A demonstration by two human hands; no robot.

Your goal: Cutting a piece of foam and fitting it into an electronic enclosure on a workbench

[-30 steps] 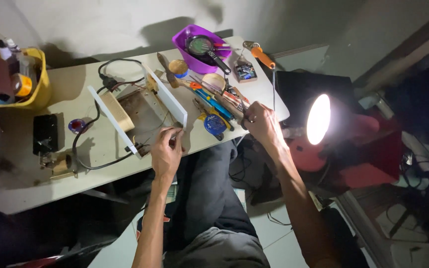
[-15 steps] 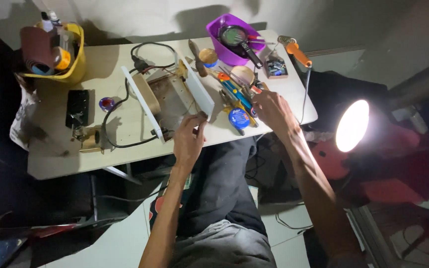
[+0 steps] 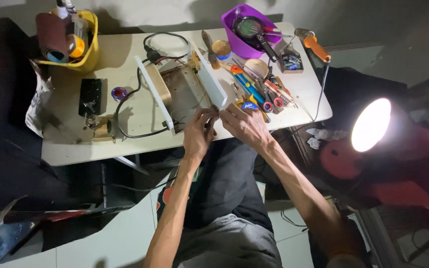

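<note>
An opened white electronic case [image 3: 175, 94] with a circuit board inside lies on the white table [image 3: 65, 144]. My left hand [image 3: 198, 135] and my right hand [image 3: 243, 125] meet at the case's near right corner, fingertips pinched together on something small that I cannot make out. Black cables [image 3: 125, 130] loop from the case. Several screwdrivers and pens [image 3: 254, 87] lie just beyond my right hand.
A purple bowl [image 3: 242, 47] holding a magnifier stands at the back, with a soldering iron [image 3: 314, 44] to its right. A yellow bucket [image 3: 89, 47] sits back left, a black block [image 3: 89, 97] near it. A bright red lamp [image 3: 371, 125] shines at right.
My right hand came down from the tool pile to meet the left hand at the case's corner. The view has shifted, so the table sits further right.
</note>
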